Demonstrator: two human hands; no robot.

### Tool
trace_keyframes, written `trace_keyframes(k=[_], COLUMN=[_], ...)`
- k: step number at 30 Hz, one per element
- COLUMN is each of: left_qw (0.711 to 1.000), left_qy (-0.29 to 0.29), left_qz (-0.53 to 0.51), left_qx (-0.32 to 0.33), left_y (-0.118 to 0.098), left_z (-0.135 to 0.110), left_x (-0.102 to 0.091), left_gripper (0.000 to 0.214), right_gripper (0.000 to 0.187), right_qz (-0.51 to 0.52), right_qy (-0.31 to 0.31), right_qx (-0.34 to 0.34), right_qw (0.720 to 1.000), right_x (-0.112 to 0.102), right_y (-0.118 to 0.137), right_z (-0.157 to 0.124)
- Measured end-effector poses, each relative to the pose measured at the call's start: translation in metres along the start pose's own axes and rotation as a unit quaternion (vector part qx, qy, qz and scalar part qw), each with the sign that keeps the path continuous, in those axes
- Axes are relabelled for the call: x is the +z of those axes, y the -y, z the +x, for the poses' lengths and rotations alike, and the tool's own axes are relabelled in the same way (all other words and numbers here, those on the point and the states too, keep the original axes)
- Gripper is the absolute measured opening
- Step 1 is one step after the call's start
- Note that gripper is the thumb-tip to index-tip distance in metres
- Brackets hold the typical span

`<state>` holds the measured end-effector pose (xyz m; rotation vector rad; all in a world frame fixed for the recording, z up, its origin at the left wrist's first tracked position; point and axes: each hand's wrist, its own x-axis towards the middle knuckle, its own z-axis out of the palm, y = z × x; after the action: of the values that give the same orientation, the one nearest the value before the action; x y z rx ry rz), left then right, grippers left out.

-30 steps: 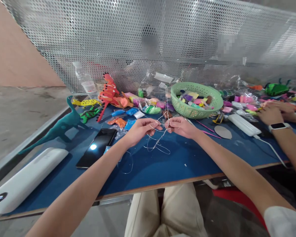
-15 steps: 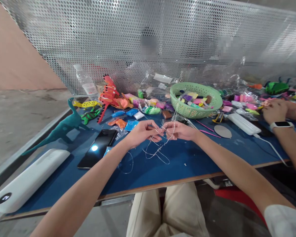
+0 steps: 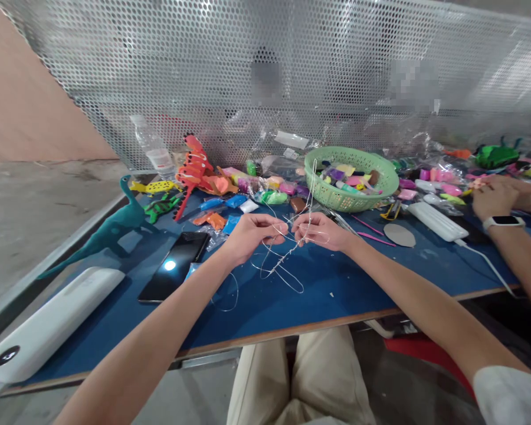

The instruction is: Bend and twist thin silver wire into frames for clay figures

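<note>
Thin silvery wire [image 3: 284,260], bent into loops and twisted along its middle, hangs between my two hands above the blue table. My left hand [image 3: 256,235] pinches a strand between thumb and fingertips. My right hand [image 3: 319,231] is closed on the wire's twisted part, close to the left fingertips but apart from them. One long narrow loop sticks up past the right fingers, in front of the green basket [image 3: 351,203]. Other loops hang below the hands. The exact strand in each pinch is too fine to make out.
A phone [image 3: 172,268], a white power bank [image 3: 55,324] and a teal dinosaur figure [image 3: 110,227] are at left. Behind stand a red dinosaur figure [image 3: 194,168], a bottle [image 3: 153,147] and bagged clay [image 3: 248,206]. At right, another person's hand [image 3: 495,198] works near a second power bank [image 3: 437,222].
My hands have drawn slightly apart. The wire's upright loop has tilted a little to the left and risen, and a small loop now shows across my right fingers.
</note>
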<state>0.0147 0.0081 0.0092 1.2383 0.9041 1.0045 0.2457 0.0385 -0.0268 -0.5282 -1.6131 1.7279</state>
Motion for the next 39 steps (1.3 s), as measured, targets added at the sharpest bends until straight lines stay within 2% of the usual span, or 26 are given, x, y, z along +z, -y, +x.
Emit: trace_keyframes(k=[3, 6, 9, 13, 15, 19, 23, 27, 29, 33, 39], left_qw=[0.999, 0.993, 0.989, 0.988, 0.987, 0.989, 0.988, 0.985, 0.983, 0.981, 0.982], left_qy=[-0.042, -0.092, -0.111, -0.118, -0.120, -0.109, -0.094, -0.109, -0.118, -0.117, -0.088], left_qz=[-0.023, -0.061, -0.081, -0.086, -0.085, -0.066, -0.059, -0.067, -0.077, -0.119, -0.161], left_qx=[0.016, 0.034, 0.047, 0.054, 0.061, 0.078, 0.104, 0.116, 0.114, 0.098, 0.040], left_y=[0.002, 0.006, 0.010, 0.011, 0.010, 0.007, 0.005, 0.005, 0.006, 0.010, 0.012], left_z=[0.002, 0.005, 0.006, 0.004, 0.003, 0.002, 0.001, 0.001, 0.001, 0.004, 0.005], left_x=[-0.001, 0.000, 0.004, 0.008, 0.008, 0.006, 0.007, 0.009, 0.010, 0.010, 0.013], left_gripper=[0.025, 0.030, 0.034, 0.034, 0.034, 0.033, 0.031, 0.032, 0.032, 0.031, 0.034], right_gripper=[0.022, 0.028, 0.031, 0.028, 0.027, 0.026, 0.022, 0.020, 0.023, 0.025, 0.016], right_qz=[-0.076, -0.154, -0.161, -0.072, -0.029, 0.000, -0.023, -0.054, -0.030, 0.046, 0.063], right_qy=[-0.080, -0.169, -0.198, -0.198, -0.187, -0.163, -0.164, -0.195, -0.192, -0.145, -0.145], right_qx=[-0.077, -0.158, -0.169, -0.148, -0.115, -0.065, -0.089, -0.134, -0.137, -0.112, -0.180], right_qw=[0.991, 0.961, 0.952, 0.966, 0.975, 0.984, 0.982, 0.970, 0.971, 0.982, 0.971], right_x=[0.004, 0.011, 0.015, 0.012, 0.010, 0.008, 0.008, 0.011, 0.014, 0.019, 0.022], right_y=[0.002, 0.006, 0.007, 0.001, -0.001, 0.000, 0.005, 0.006, 0.005, -0.001, -0.004], right_z=[0.001, 0.002, 0.003, 0.005, 0.006, 0.006, 0.005, 0.006, 0.006, 0.008, 0.010])
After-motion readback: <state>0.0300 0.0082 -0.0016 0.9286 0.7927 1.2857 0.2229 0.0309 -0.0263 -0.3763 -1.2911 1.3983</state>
